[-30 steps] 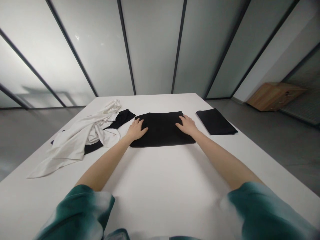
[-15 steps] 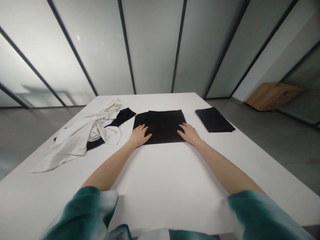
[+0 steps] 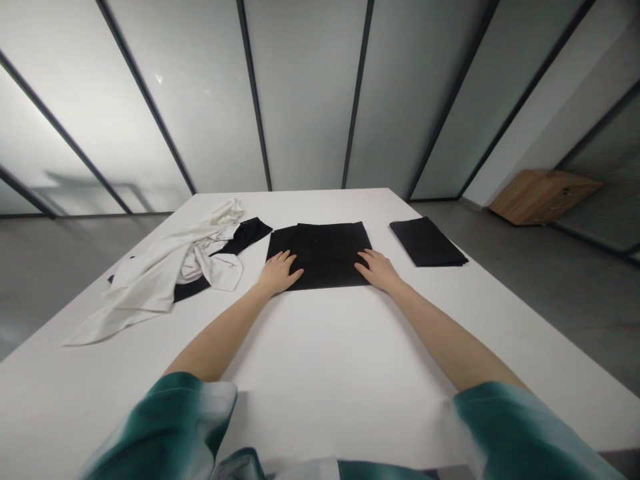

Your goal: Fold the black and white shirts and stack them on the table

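In front of me a black folded cloth (image 3: pixel 327 257) lies flat on the white table (image 3: pixel 325 360). My left hand (image 3: pixel 278 272) rests on its near left corner, fingers spread. On the near right corner lies my right hand (image 3: pixel 379 268), its fingers stretched out too. Neither hand grips the cloth. Its upper layer does not quite cover the layer beneath at the far left. Farther right sits a second black folded cloth (image 3: pixel 427 241), apart from my right hand, with layered edges at its near corner.
A rumpled heap of white cloth (image 3: pixel 155 270) spreads over the table's left side. Black cloth (image 3: pixel 247 235) shows from under it, close to the folded one. Behind the table stand frosted glass panels (image 3: pixel 305 93). A wooden cabinet (image 3: pixel 543 193) is on the floor at the right.
Both hands keep their places on the black cloth. Only the camera view has shifted very slightly.
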Action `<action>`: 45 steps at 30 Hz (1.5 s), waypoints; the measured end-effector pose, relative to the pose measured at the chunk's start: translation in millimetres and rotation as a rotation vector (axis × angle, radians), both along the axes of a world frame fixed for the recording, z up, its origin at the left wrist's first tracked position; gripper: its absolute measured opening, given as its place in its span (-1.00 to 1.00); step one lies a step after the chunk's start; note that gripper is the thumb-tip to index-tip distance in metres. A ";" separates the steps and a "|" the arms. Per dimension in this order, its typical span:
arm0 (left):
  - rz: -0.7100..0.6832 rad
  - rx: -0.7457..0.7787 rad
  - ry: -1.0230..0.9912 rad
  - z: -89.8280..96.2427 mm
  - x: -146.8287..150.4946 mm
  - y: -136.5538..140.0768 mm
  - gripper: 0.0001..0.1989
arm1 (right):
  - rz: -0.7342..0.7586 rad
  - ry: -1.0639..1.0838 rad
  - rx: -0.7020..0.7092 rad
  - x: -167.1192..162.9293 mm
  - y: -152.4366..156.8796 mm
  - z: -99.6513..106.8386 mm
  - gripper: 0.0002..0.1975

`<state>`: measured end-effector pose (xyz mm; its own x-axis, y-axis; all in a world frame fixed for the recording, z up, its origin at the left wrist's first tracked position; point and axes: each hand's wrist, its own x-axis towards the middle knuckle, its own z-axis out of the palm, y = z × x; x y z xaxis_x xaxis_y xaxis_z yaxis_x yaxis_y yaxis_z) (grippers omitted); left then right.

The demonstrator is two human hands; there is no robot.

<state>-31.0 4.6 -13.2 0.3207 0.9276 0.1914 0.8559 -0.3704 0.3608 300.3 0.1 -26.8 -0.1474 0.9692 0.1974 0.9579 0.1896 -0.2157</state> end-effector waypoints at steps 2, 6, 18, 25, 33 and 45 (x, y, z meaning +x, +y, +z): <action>0.003 0.000 0.006 -0.5 -0.2 0.4 -0.40 | -0.001 0.002 -0.006 0.0 0.0 0.1 -0.45; 0.001 -0.002 0.013 -0.1 -0.3 0.6 -0.39 | 0.003 0.011 -0.011 -0.7 -1.6 2.1 -0.45; 0.004 0.015 0.009 1.2 0.1 -1.1 -0.42 | -0.010 0.002 0.006 -2.0 -1.3 1.1 -0.47; 0.140 -0.001 -0.006 3.2 -6.8 1.5 -0.46 | -0.252 0.003 0.033 -0.8 -4.3 8.9 -0.44; 0.203 0.004 0.023 2.9 -13.3 4.2 -0.41 | -0.346 -0.013 -0.029 -3.7 -10.6 21.7 -0.50; -0.041 0.174 0.190 22.6 -1.0 -16.6 -0.34 | -0.391 0.071 -0.130 1.8 -6.0 23.2 -0.67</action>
<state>-32.0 -12.0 9.4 0.4033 0.8714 0.2794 0.8852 -0.4489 0.1224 302.1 -5.9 -3.6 0.2458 0.9670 0.0666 0.9343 -0.2180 -0.2819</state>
